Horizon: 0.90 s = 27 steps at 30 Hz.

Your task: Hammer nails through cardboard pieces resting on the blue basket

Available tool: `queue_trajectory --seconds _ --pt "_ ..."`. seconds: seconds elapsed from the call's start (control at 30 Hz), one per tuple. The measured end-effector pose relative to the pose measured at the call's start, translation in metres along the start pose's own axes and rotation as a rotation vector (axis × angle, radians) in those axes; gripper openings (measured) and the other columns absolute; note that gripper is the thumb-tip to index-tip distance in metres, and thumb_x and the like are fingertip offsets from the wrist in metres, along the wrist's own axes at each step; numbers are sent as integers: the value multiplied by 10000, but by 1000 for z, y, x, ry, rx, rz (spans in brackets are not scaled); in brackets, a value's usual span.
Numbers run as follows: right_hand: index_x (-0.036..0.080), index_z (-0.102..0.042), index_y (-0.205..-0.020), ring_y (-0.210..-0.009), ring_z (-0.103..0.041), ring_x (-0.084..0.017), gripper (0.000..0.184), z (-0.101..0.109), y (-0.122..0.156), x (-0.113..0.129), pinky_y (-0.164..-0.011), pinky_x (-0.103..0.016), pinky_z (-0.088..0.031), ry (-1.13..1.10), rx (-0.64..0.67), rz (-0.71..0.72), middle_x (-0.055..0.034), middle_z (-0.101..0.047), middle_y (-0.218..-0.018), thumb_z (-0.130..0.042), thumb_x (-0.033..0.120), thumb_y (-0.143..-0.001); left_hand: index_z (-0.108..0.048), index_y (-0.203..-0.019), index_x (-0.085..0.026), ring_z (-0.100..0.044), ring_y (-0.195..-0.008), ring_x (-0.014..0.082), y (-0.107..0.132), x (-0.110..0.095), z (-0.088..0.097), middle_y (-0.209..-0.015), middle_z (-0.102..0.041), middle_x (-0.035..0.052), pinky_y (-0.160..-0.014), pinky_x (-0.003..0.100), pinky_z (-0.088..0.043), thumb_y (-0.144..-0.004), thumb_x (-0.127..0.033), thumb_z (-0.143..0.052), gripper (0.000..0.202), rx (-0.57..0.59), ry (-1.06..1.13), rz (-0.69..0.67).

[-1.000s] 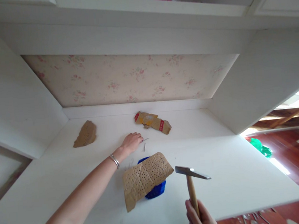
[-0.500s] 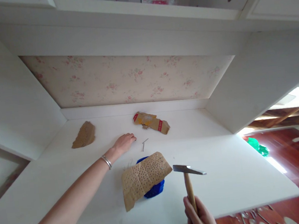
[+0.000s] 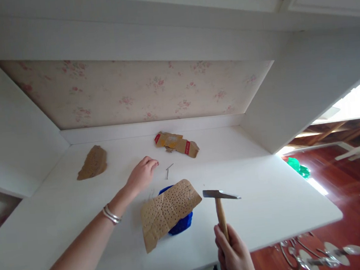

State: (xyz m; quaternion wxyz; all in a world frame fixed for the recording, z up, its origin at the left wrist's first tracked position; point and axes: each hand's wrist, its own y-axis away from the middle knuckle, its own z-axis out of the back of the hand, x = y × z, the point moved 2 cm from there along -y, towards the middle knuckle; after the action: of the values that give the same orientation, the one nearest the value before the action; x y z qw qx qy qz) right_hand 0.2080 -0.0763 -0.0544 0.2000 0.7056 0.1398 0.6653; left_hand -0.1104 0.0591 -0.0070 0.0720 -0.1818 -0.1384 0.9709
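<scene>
My right hand (image 3: 232,249) is wrapped round the wooden handle of a hammer (image 3: 222,211), whose metal head points up near the cardboard's right corner. Over the white surface, my left hand (image 3: 142,172) has its fingers pinched together; what they hold, if anything, is too small to make out. Two thin nails (image 3: 168,171) lie just right of those fingertips, one touching or crossing the other. A piece of brown cardboard (image 3: 171,208), dotted with rows of small holes, rests tilted on a blue object (image 3: 182,224), which it mostly covers.
A torn cardboard scrap with red labels (image 3: 177,143) lies near the back panel, and a brown scrap (image 3: 93,163) at the back left. White side walls and an overhead shelf (image 3: 155,6) enclose the desktop (image 3: 254,212). Glassy fittings (image 3: 319,257) lie on the red floor.
My left hand has lifted and drawn back a little from near the nails, its fingers curling into a pinch. The hammer stays in my right hand. The whole view has shifted slightly.
</scene>
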Motion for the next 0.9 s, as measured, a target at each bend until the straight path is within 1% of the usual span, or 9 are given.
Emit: queue_trajectory --seconds 0.07,0.13,0.2,0.37,0.5,0.57,0.63,0.73,0.9 --pt "230 -422 -760 -415 -234 -33 507 -3 -2 2 -330 -117 -195 -35 -5 -16 124 -277 -541 -681 665 -734 -653 -1030 -187 -605 -909 170 7 -16 18 -1018 -615 74 -853 295 -489 -994 -270 -370 297 -53 68 11" --pt "230 -419 -764 -414 -222 -28 505 -7 -5 4 -330 -110 -180 -77 -16 -20 126 -279 -544 -700 648 -726 -670 -968 -197 -598 -803 157 19 -34 36 -943 -618 50 -740 265 -500 -955 -362 -488 246 -141 296 82" --pt "230 -416 -761 -403 -212 -24 502 -10 -7 5 -322 -108 -167 -95 -14 -19 129 -281 -538 -704 640 -727 -668 -922 -206 -597 -788 150 35 -52 48 -891 -625 33 -716 249 -492 -938 -383 -524 229 -172 474 163" --pt "233 -406 -759 -381 -212 -26 501 -11 -9 6 -298 -109 -178 -59 30 -20 136 -279 -515 -672 658 -748 -615 -938 -201 -615 -759 139 72 -78 49 -888 -649 27 -696 245 -505 -935 -387 -529 205 -234 770 378" --pt "229 -389 -734 -378 -229 -20 509 -8 -10 9 -304 -103 -206 -30 39 3 135 -292 -512 -662 657 -760 -575 -1109 -198 -630 -676 144 84 -75 39 -766 -660 1 -664 262 -531 -908 -408 -568 290 -144 901 499" --pt "231 -384 -729 -361 -227 -18 513 -7 -11 11 -291 -108 -222 -25 41 5 138 -303 -506 -667 658 -754 -535 -1217 -201 -626 -658 144 88 -69 38 -730 -659 -12 -662 266 -535 -888 -411 -599 395 -159 913 545" --pt "233 -395 -740 -339 -219 -17 514 -8 -11 16 -269 -113 -218 -28 37 6 140 -317 -497 -668 669 -743 -563 -1202 -192 -630 -670 144 94 -61 40 -732 -671 -5 -680 264 -537 -876 -419 -613 401 -216 905 592" --pt "231 -428 -759 -318 -229 -18 499 -11 -11 26 -259 -112 -209 -40 6 0 139 -335 -488 -669 667 -739 -657 -1076 -161 -666 -767 167 104 -53 44 -844 -725 52 -764 285 -551 -853 -456 -632 370 -273 905 689" --pt "224 -459 -775 -334 -247 -13 498 -18 -12 42 -274 -99 -209 -67 -20 7 135 -342 -516 -707 650 -709 -658 -1132 -141 -693 -945 237 117 -50 49 -1095 -721 133 -845 363 -575 -843 -511 -615 471 -208 1039 718"
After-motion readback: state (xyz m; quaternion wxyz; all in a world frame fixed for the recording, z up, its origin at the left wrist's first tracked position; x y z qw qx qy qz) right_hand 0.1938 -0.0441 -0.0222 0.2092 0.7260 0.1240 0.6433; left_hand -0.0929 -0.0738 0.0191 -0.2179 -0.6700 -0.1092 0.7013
